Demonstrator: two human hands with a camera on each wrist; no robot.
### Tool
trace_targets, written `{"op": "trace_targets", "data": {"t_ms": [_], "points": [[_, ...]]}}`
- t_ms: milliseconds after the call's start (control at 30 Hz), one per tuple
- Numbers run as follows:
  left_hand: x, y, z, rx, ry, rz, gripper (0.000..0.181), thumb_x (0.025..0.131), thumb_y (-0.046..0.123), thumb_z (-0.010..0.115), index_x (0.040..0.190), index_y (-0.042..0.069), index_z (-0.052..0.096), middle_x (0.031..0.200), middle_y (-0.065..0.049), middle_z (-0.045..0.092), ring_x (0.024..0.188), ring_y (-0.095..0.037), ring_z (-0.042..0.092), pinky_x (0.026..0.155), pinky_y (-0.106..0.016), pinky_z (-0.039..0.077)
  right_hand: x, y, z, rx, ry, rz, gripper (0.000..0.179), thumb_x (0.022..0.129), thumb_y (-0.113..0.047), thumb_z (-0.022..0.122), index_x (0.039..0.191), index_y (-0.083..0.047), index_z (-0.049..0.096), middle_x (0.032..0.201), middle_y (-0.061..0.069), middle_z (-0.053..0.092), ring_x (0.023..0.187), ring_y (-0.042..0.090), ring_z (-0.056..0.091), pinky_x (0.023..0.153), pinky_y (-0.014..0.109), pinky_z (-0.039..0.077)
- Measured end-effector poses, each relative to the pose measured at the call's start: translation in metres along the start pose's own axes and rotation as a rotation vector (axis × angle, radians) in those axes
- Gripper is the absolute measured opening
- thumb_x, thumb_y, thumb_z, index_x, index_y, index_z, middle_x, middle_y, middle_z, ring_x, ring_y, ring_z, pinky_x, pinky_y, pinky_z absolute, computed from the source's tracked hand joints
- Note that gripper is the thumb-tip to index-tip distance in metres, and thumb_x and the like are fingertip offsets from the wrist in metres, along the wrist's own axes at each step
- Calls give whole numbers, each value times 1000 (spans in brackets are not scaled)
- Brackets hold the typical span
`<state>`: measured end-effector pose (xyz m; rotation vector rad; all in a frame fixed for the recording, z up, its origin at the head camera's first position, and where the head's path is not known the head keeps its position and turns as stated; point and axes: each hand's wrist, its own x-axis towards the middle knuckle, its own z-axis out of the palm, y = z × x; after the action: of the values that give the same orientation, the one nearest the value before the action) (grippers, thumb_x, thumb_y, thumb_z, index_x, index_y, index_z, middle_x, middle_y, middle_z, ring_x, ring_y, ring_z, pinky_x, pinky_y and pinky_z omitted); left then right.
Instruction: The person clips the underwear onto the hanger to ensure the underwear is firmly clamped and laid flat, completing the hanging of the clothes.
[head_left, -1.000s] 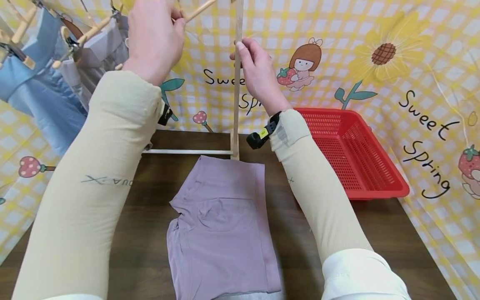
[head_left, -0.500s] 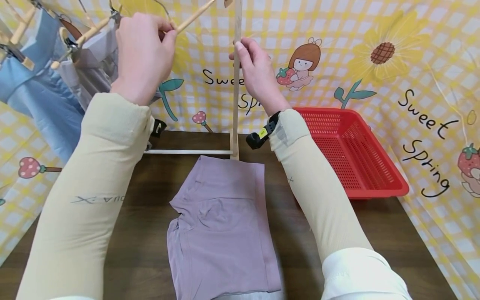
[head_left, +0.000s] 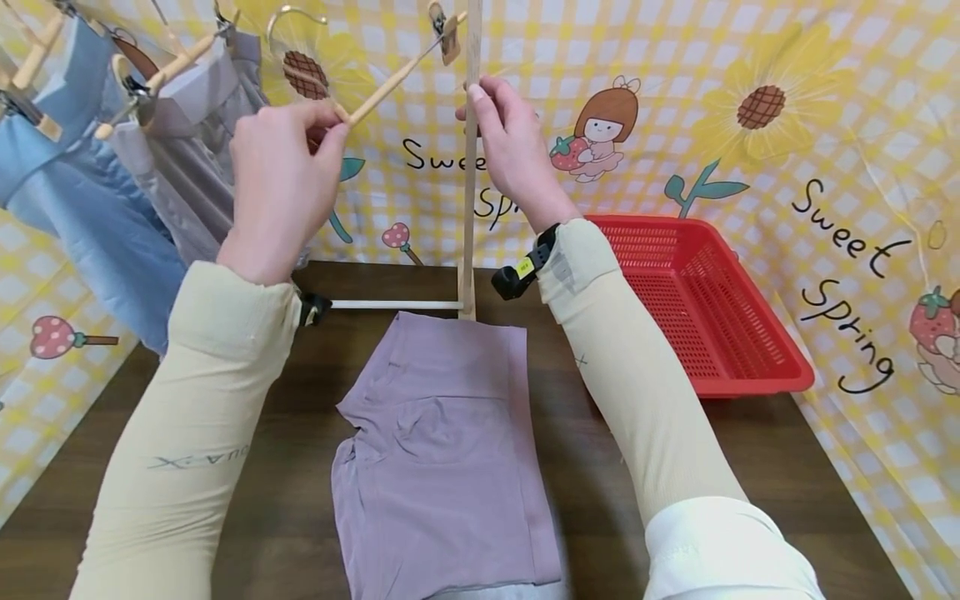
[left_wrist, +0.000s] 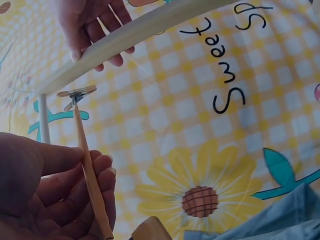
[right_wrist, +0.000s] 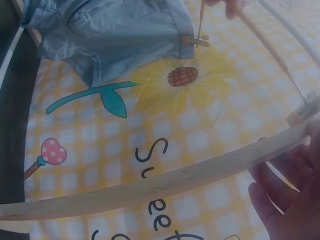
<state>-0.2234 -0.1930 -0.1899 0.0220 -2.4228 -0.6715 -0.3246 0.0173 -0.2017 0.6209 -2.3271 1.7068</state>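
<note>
My left hand (head_left: pixel 281 183) pinches the wooden bar of a clip hanger (head_left: pixel 390 87) between thumb and fingers. The hanger's metal hook rises above the hand, and a clip (head_left: pixel 450 42) at its far end overlaps the rack's upright post in this view. In the left wrist view the bar (left_wrist: pixel 81 130) lies across the curled fingers, with no garment on the clip that shows. My right hand (head_left: pixel 516 150) holds the wooden post (head_left: pixel 468 225), thumb in front and fingers behind. Lavender shorts (head_left: pixel 450 483) lie folded in half on the table, below both hands.
Blue shorts (head_left: pixel 97 192) and grey shorts (head_left: pixel 180 158) hang from clip hangers at the left. A red plastic basket (head_left: pixel 757 387) stands at the right. The rack's white lower bar (head_left: pixel 397 305) crosses behind the lavender shorts. A patterned cloth (head_left: pixel 645 50) forms the backdrop.
My left hand has come down with the hanger, bringing its hook and far clip into the head view. My right hand stays on the post, and the lavender shorts have not moved.
</note>
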Motion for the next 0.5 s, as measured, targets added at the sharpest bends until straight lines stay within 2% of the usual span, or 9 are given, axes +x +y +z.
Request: {"op": "trace_targets", "data": {"t_ms": [200, 333, 500], "points": [[-26, -19, 10, -69, 15, 14, 34, 105, 30, 56, 119, 6, 76, 95, -14, 73, 78, -25, 58, 73, -33, 35, 0, 0, -1, 12, -7, -1, 41, 112, -30, 41, 146, -11, 51, 120, 6, 67, 115, 15, 59, 93, 19, 43], [-47, -36, 22, -103, 29, 42, 30, 104, 25, 59, 114, 3, 77, 89, -16, 73, 74, -30, 61, 71, -40, 37, 0, 1, -2, 6, -13, -14, 41, 112, -30, 41, 146, -10, 50, 120, 7, 67, 116, 16, 59, 94, 19, 43], [-72, -54, 35, -128, 25, 37, 27, 103, 23, 62, 110, 2, 77, 85, -17, 71, 72, -33, 62, 70, -48, 39, 0, 1, -1, 2, -18, -22, 41, 112, -31, 41, 145, -9, 51, 119, 7, 66, 114, 15, 58, 93, 19, 43]]}}
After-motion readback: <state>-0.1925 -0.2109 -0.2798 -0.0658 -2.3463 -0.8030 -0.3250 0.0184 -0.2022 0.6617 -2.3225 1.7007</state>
